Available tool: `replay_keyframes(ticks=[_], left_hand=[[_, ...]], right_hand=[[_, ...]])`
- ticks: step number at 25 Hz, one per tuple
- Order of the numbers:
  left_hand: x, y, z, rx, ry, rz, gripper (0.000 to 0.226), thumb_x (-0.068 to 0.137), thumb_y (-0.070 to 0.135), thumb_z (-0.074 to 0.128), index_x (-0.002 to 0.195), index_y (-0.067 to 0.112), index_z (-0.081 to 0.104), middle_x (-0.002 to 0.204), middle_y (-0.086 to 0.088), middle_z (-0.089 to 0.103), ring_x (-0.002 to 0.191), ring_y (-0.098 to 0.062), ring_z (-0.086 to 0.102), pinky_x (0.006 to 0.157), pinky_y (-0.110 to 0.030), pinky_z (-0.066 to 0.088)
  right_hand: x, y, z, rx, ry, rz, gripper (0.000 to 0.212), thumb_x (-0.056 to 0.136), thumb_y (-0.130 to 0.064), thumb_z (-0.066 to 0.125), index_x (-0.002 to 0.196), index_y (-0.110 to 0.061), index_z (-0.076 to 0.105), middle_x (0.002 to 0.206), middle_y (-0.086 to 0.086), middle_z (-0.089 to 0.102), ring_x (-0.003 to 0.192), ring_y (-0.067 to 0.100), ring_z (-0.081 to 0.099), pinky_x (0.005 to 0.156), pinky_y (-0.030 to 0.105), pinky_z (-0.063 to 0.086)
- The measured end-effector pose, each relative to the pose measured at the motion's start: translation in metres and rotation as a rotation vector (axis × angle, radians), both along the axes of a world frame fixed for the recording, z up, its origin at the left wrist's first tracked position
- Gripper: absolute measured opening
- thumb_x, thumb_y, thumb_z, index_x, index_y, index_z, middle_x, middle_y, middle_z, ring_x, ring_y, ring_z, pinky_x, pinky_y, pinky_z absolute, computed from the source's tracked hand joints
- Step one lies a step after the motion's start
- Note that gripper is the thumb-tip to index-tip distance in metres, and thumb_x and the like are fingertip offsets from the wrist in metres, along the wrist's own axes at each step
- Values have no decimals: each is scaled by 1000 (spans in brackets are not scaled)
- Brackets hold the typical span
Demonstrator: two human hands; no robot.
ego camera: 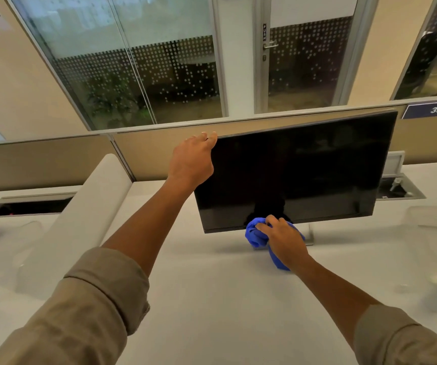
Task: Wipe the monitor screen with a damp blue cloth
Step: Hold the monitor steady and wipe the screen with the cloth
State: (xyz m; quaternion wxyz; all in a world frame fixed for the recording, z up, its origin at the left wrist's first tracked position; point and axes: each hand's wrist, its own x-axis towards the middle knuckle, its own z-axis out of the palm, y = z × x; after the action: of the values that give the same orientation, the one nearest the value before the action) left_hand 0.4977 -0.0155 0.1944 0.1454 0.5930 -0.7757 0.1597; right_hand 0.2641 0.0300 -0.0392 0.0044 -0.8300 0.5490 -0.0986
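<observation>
The left hand (192,159) is gripping the monitor (299,169) at its top left corner, fingers curled over the edge. The right hand (284,239) is clutching the bunched blue cloth (255,234), pressing it against the screen's bottom edge just beyond its fingertips.

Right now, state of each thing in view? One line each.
monitor: off, upright on the desk.
blue cloth: bunched, against the screen's lower edge.
right hand: grips the cloth.
left hand: holds the monitor's top left corner.
glass door: closed.
</observation>
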Motion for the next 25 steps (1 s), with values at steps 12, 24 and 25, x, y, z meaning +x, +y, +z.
replay_keyframes(ticks=[12, 24, 25], left_hand=[[-3, -4, -3, -43, -49, 20, 49, 84, 13, 51, 133, 18, 49, 112, -6, 64, 89, -27, 61, 64, -35, 48], [-1, -8, 6, -16, -55, 17, 51, 82, 8, 46, 132, 19, 52, 115, -6, 67, 92, -30, 65, 66, -38, 54], [-1, -8, 6, -16, -55, 14, 51, 82, 8, 46, 132, 19, 52, 115, -6, 67, 91, -30, 65, 66, -38, 54]], right_hand=[[-188, 15, 22, 24, -186, -459, 37, 86, 1, 54, 119, -15, 61, 103, 8, 54, 85, 23, 55, 71, 33, 47], [-98, 10, -6, -27, -785, -544, 24, 87, -8, 61, 106, -14, 49, 91, 5, 52, 70, 16, 57, 62, 27, 47], [-84, 10, -8, -19, -789, -518, 23, 87, -9, 61, 105, -15, 48, 90, 2, 51, 67, 13, 56, 60, 23, 46]])
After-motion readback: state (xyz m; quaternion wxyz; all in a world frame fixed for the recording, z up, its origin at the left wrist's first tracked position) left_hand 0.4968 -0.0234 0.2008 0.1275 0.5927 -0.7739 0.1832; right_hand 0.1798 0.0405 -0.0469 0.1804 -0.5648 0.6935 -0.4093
